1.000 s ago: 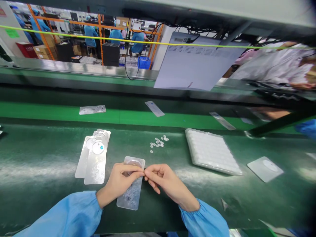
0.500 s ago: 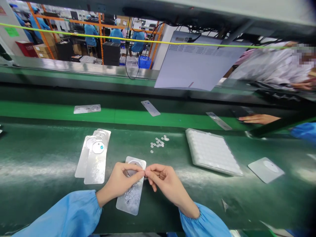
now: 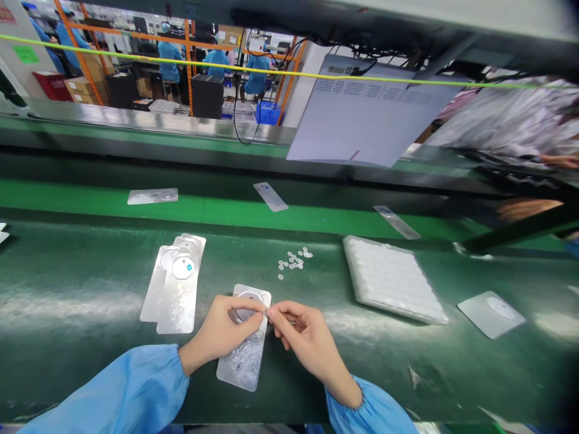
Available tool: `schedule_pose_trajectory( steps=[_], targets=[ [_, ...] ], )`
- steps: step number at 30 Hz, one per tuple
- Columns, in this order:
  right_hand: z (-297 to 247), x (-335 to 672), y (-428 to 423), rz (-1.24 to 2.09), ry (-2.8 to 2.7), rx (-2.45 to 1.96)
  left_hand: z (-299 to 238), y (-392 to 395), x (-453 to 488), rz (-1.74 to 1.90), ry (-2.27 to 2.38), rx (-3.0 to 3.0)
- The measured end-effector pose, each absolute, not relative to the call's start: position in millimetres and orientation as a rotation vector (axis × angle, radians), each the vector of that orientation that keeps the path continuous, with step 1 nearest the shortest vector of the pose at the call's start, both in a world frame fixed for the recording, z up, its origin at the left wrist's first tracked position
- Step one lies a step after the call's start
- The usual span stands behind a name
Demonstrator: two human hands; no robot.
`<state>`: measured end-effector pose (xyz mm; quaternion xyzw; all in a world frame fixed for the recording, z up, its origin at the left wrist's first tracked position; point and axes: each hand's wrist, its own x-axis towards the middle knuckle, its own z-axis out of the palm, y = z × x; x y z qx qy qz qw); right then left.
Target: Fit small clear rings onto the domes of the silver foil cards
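Note:
My left hand (image 3: 228,328) is closed in a pinch over a flat silvery panel (image 3: 242,361) with an octagonal patch near its top. My right hand (image 3: 305,337) also pinches, its fingertips meeting those of the left at the panel's upper right edge. Whatever small piece lies between the fingertips is too tiny and covered to make out. Beyond the hands, several small round whitish discs (image 3: 292,263) are scattered on the green table. To the left lies an overlapping pile of similar silvery panels (image 3: 177,301), the top one bearing a blue dot.
A white tray (image 3: 395,280) with a grid of bumps lies at right, with a pale square sheet (image 3: 491,316) farther right. Single panels (image 3: 154,196) are spaced along the bright green belt (image 3: 217,208). A grey board (image 3: 350,120) hangs overhead; a co-worker's blurred hand (image 3: 527,209) is at far right.
Both hands keep their fingertips together over the panel. The panels on the belt have shifted slightly left. The co-worker's hand at right has drawn away from the belt, toward the right.

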<state>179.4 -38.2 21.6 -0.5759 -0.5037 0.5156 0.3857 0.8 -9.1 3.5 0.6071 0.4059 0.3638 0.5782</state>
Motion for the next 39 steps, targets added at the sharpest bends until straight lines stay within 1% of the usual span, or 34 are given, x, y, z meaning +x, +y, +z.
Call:
schedule_pose_trajectory(
  steps=[8,15,22,28,39],
  targets=[
    [19.7,177.4,-38.5,1.248,-1.275,-1.462,1.9,-13.3,1.6,0.964,0.954,1.466],
    [21.2,181.0,-35.7,1.245,-1.481,-1.523,1.8,-16.9,1.0,0.894,0.865,1.287],
    [22.1,186.0,-29.5,1.164,-1.658,-1.578,0.3,-17.0,1.6,0.857,0.887,1.302],
    [26.1,183.3,-27.9,1.102,-1.678,-1.602,-1.3,-17.3,1.5,0.843,0.914,1.320],
    [30.7,176.9,-25.5,1.071,-1.627,-1.607,3.3,-17.2,1.0,0.849,0.883,1.178]
  ],
)
